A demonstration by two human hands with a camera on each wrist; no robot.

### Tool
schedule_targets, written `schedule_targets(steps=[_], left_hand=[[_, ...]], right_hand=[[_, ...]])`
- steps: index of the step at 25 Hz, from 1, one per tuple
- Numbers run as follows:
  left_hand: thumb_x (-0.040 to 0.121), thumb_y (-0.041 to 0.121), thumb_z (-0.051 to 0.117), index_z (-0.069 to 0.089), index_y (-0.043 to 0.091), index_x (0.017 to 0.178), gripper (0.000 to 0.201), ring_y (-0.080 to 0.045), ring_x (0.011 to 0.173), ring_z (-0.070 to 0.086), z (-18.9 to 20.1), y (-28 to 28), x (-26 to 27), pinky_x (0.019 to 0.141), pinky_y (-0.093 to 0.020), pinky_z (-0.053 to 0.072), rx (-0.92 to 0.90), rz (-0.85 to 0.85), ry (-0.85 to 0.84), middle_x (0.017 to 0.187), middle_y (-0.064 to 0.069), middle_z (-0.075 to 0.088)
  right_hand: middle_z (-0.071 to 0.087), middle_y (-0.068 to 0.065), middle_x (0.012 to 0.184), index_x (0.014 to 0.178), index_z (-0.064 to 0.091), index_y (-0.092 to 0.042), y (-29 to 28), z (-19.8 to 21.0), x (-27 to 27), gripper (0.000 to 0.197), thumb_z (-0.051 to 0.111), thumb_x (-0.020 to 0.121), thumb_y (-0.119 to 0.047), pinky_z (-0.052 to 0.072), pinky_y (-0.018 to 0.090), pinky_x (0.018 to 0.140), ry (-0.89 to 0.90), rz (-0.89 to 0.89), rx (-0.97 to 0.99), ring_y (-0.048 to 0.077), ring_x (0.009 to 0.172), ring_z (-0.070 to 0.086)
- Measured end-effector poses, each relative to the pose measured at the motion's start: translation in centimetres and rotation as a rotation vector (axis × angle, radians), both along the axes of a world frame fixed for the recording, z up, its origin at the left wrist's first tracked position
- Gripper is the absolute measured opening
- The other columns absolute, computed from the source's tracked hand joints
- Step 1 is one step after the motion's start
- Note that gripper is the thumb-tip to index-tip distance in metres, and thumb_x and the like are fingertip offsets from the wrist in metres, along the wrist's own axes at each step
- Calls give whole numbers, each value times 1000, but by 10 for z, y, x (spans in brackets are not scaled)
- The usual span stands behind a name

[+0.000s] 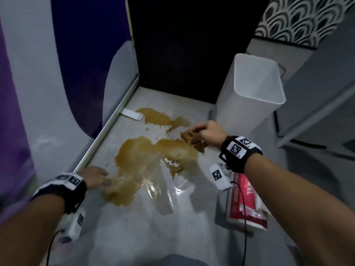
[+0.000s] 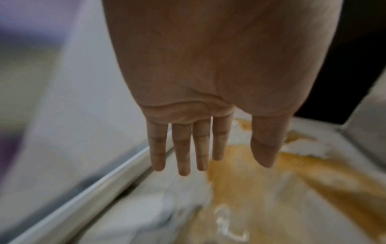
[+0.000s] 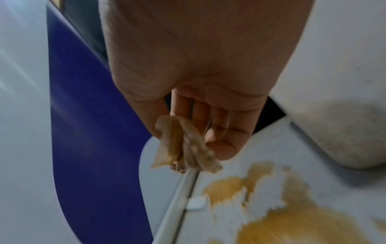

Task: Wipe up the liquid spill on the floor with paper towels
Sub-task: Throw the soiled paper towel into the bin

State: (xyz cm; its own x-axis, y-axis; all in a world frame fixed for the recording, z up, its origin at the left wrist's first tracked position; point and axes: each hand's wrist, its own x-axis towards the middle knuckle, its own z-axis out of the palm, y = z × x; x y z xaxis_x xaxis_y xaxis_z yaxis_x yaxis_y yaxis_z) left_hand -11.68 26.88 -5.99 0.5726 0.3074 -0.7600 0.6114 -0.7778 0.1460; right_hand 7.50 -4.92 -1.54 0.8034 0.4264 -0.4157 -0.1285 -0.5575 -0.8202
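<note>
An orange-brown liquid spill spreads over the pale floor in two connected pools. My right hand pinches a soaked, brown-stained paper towel above the spill's right edge; in the right wrist view the towel dangles from thumb and fingers. My left hand hovers open, fingers straight, over the spill's near-left lobe; the left wrist view shows the fingers spread above the liquid and holding nothing.
A white rectangular bin stands at the back right beside a dark cabinet. A red-and-white paper towel pack lies on the floor at right. A metal floor rail runs along the left wall. A small white object lies by the rail.
</note>
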Motion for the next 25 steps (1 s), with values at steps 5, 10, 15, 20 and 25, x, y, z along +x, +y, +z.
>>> schedule_targets(steps=[5,10,15,20,25], left_hand=[[86,43,67,58,24,132,50,-21,118,57,96,-71,120,98,-27,44,74,-282,-324,131,-1,62],[89,40,63,28,21,153,75,-26,141,35,159,-188,187,111,-35,35,90,-567,-571,157,-5,31],[85,34,62,0,27,157,95,-21,152,-4,149,-269,203,121,-48,11,61,-715,-621,164,3,-9],[86,38,60,-10,27,155,100,-24,151,-7,117,-281,203,118,-53,-3,170,-770,-528,163,7,-15],[88,28,56,29,18,152,70,-22,150,14,100,-293,177,121,-42,14,31,-743,-900,163,-4,16]], right_hand=[[60,6,61,78,66,-15,-41,94,28,26,54,72,7,42,21,44,-67,-228,306,17,50,52],[56,6,76,84,51,-15,-87,124,62,28,53,76,12,54,46,62,-380,-581,505,27,68,57],[64,4,115,115,66,-15,-111,85,81,29,64,87,-9,42,21,86,-776,-303,-141,16,102,59],[71,3,112,110,73,-14,-150,66,46,23,61,92,-20,43,24,95,-845,-384,-187,18,107,63],[56,2,103,101,65,-22,-210,35,-46,35,65,85,-53,47,34,86,-859,-592,-382,23,99,57]])
